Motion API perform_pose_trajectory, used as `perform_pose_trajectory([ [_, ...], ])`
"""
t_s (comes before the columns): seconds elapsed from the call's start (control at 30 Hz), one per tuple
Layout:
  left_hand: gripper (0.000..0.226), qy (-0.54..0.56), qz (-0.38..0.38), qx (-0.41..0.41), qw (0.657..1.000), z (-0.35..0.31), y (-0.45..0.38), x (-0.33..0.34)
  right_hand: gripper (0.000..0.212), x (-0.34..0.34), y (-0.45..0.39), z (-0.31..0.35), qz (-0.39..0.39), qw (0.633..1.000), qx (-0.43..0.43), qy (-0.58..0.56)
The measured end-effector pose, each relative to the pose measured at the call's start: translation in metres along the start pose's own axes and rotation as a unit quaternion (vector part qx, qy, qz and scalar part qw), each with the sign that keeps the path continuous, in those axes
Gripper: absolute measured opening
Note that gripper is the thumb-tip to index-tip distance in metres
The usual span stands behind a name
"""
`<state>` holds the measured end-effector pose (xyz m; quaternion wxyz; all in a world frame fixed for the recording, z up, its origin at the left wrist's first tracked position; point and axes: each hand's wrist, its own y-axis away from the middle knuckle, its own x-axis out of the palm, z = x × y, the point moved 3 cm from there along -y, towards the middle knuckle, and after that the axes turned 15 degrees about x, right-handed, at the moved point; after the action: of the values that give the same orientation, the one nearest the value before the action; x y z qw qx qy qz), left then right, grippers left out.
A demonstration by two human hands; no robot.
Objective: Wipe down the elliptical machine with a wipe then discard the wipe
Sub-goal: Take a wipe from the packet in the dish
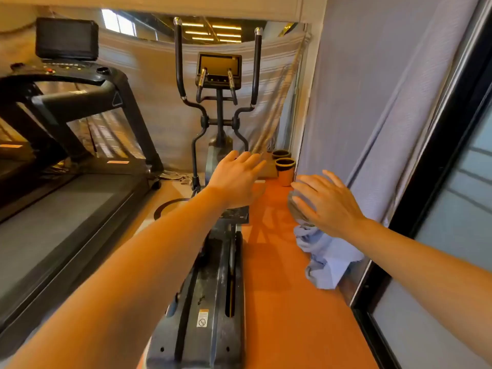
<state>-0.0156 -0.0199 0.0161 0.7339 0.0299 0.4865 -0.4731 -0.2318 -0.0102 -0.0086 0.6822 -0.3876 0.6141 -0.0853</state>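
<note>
**Two hands out, one wipe in play**

At the left edge of the frame a treadmill [66,161] stands beside the elliptical machine [217,166], which runs up the centre from its rear rails at the bottom to the console and tall handles in the upper middle.

The left hand [237,179] hovers mid-frame over the machine's pedal area, fingers straight and spread, holding nothing. Right of it, the right hand [326,202] has its fingers draped over a bunched blue-grey wipe [326,258]; whether they actually pinch it or only lie on top I cannot tell. The wipe hangs below that hand in the right-centre of the frame, over the orange floor [274,302] and close against the curtain [372,115], well apart from the machine's handles and console.

Risks, as I judge them: if the hold is as loose as it looks, the wipe could slip to the floor and pick up dirt before it reaches the machine. The trailing folds might also snag on the curtain. Two small bins [285,169] stand by the far wall, a likely place for discarding, though reaching them means squeezing past the machine.
</note>
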Motion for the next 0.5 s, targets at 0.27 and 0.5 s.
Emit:
perform_pose_trajectory([
  [0.27, 0.061, 0.049, 0.003, -0.024, 0.999, -0.071, 0.109, -0.009, 0.046, 0.004, 0.084, 0.066, 0.045, 0.998, -0.042, -0.030],
  [0.5, 0.061, 0.083, 0.081, -0.057, 0.992, -0.142, 0.219, -0.044, 0.047, -0.001, 0.180, 0.143, 0.075, 0.992, -0.052, -0.092],
])
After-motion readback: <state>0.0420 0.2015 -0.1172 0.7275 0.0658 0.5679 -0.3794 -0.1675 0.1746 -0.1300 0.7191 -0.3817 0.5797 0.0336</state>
